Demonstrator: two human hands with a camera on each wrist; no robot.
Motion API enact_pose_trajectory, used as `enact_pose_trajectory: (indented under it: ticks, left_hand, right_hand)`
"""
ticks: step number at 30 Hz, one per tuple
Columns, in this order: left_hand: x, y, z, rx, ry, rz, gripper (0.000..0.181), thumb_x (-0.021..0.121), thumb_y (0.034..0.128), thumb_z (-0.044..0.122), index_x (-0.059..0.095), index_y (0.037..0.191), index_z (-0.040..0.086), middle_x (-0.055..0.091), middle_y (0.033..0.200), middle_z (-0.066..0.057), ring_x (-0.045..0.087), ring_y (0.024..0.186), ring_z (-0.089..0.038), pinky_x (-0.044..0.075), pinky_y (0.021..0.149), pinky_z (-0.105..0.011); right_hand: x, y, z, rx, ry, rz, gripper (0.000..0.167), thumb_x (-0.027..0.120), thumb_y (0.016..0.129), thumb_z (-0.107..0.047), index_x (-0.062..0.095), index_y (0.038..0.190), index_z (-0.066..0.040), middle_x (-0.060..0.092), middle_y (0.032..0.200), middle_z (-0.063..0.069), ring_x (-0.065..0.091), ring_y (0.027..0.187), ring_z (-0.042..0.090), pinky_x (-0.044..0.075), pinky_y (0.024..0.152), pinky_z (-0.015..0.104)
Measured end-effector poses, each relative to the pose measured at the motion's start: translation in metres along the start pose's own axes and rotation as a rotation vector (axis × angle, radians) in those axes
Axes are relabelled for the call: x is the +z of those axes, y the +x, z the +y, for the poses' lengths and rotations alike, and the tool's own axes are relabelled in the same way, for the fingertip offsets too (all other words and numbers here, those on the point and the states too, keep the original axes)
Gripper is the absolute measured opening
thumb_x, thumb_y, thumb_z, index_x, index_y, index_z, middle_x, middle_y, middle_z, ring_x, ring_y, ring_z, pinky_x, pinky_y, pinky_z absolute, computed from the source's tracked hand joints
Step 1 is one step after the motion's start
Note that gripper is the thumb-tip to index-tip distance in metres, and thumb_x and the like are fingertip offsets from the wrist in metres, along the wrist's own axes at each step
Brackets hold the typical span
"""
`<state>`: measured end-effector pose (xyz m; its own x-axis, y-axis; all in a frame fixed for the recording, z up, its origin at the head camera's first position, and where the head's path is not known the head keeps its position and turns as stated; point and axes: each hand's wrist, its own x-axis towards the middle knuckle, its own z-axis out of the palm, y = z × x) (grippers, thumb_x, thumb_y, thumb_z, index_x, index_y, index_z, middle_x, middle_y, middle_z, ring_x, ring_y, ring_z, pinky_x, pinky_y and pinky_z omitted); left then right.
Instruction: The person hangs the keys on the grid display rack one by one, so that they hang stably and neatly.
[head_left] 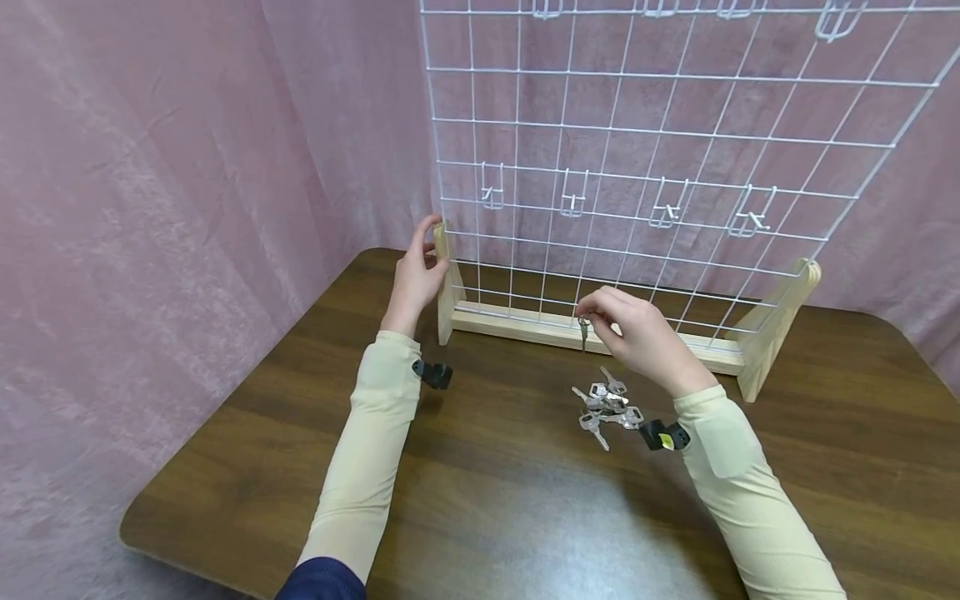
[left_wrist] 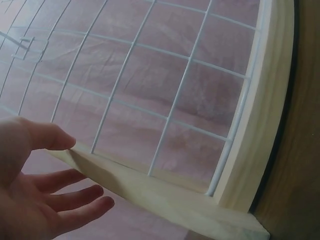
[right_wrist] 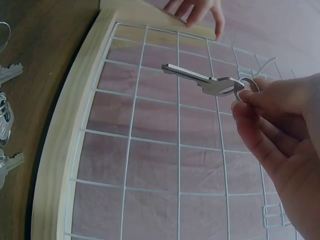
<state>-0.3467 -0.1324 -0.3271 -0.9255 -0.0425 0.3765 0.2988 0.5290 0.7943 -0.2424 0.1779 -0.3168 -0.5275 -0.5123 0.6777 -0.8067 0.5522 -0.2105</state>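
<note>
In the head view my right hand (head_left: 637,333) pinches a small metal ring with a silver key (head_left: 584,335) hanging from it, in front of the grid's lower part. The right wrist view shows the key (right_wrist: 202,81) and its split ring (right_wrist: 239,90) between thumb and fingertips. My left hand (head_left: 414,279) grips the top of the left wooden foot (head_left: 446,287) of a white wire grid (head_left: 626,129). In the left wrist view, that hand's (left_wrist: 37,185) thumb lies against the wood, its other fingers loosely spread. A pile of keys (head_left: 607,404) lies on the table below the right hand.
Several white wire hooks (head_left: 572,204) hang in a row midway up the grid, with more hooks (head_left: 836,21) at the top edge. A wooden base bar (head_left: 525,325) joins the left foot to the right wooden foot (head_left: 780,333). Pink curtain (head_left: 187,167) surrounds the brown table (head_left: 480,492).
</note>
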Motion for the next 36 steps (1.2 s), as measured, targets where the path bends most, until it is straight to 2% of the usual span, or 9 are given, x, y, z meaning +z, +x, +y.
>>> enact_pose_trajectory:
  ticks: [2,4,7,12,19,25,31,36]
  left_hand:
    - [0.002,0.0,0.0,-0.01,0.0,0.004,0.062,0.056,0.0917,0.007,0.034,0.143,0.034,0.064,0.126,-0.02,0.064,0.109,-0.031,0.053,0.088,-0.043]
    - [0.004,0.0,0.0,-0.014,-0.002,0.013,0.062,0.055,0.0918,0.007,0.033,0.143,0.034,0.068,0.119,-0.019,0.066,0.095,-0.028,0.053,0.077,-0.038]
    - [0.007,-0.001,0.001,-0.005,0.009,0.036,0.061,0.053,0.092,0.005,0.032,0.142,0.034,0.072,0.104,-0.018,0.059,0.074,-0.022,0.047,0.062,-0.031]
    - [0.007,-0.002,0.001,0.019,0.023,0.065,0.06,0.054,0.0921,0.005,0.033,0.141,0.033,0.072,0.091,-0.019,0.05,0.06,-0.016,0.04,0.054,-0.026]
    - [0.008,-0.002,0.0,0.029,0.017,0.075,0.061,0.054,0.0918,0.004,0.034,0.142,0.032,0.073,0.097,-0.019,0.052,0.061,-0.017,0.042,0.055,-0.026]
    - [0.011,-0.003,0.001,0.017,0.002,0.065,0.06,0.054,0.0923,0.004,0.034,0.142,0.032,0.072,0.108,-0.018,0.063,0.072,-0.024,0.049,0.06,-0.031]
    - [0.009,-0.002,0.001,-0.016,-0.007,0.068,0.061,0.056,0.092,0.004,0.035,0.141,0.034,0.07,0.116,-0.018,0.07,0.092,-0.032,0.055,0.074,-0.043]
    - [0.008,-0.002,0.002,-0.011,-0.007,0.058,0.06,0.055,0.0923,0.004,0.035,0.141,0.034,0.07,0.116,-0.019,0.07,0.09,-0.033,0.055,0.074,-0.045]
  right_hand:
    - [0.0,0.0,0.001,-0.003,-0.003,0.008,0.017,0.063,0.083,0.014,0.066,0.094,0.0,0.07,0.09,0.008,0.064,0.079,0.015,0.052,0.067,0.026]
    - [-0.001,0.001,0.002,-0.003,-0.007,0.011,0.016,0.064,0.083,0.013,0.066,0.093,0.001,0.071,0.09,0.009,0.065,0.079,0.016,0.054,0.069,0.028]
    - [-0.001,0.001,0.002,-0.001,-0.012,0.013,0.015,0.065,0.083,0.012,0.065,0.092,0.001,0.071,0.09,0.009,0.066,0.079,0.017,0.054,0.069,0.03]
    - [-0.003,0.001,-0.002,0.025,-0.051,0.022,0.012,0.065,0.085,0.008,0.063,0.093,-0.001,0.07,0.084,0.007,0.062,0.071,0.013,0.052,0.063,0.031]
    - [-0.008,0.001,-0.009,0.071,-0.125,0.016,0.011,0.063,0.089,0.002,0.06,0.098,-0.005,0.068,0.075,0.002,0.058,0.062,0.009,0.048,0.057,0.03]
    - [-0.02,0.005,-0.012,0.066,-0.18,0.083,0.013,0.065,0.087,0.002,0.062,0.097,-0.006,0.07,0.076,0.003,0.058,0.061,0.01,0.047,0.056,0.032]
    - [-0.041,0.024,-0.017,0.051,-0.231,0.125,0.011,0.062,0.089,0.002,0.062,0.099,-0.005,0.068,0.074,0.003,0.053,0.058,0.01,0.043,0.054,0.03]
    - [-0.06,0.043,-0.025,0.021,-0.281,0.136,0.01,0.061,0.09,0.0,0.062,0.1,-0.003,0.067,0.073,0.006,0.05,0.057,0.011,0.038,0.054,0.023]
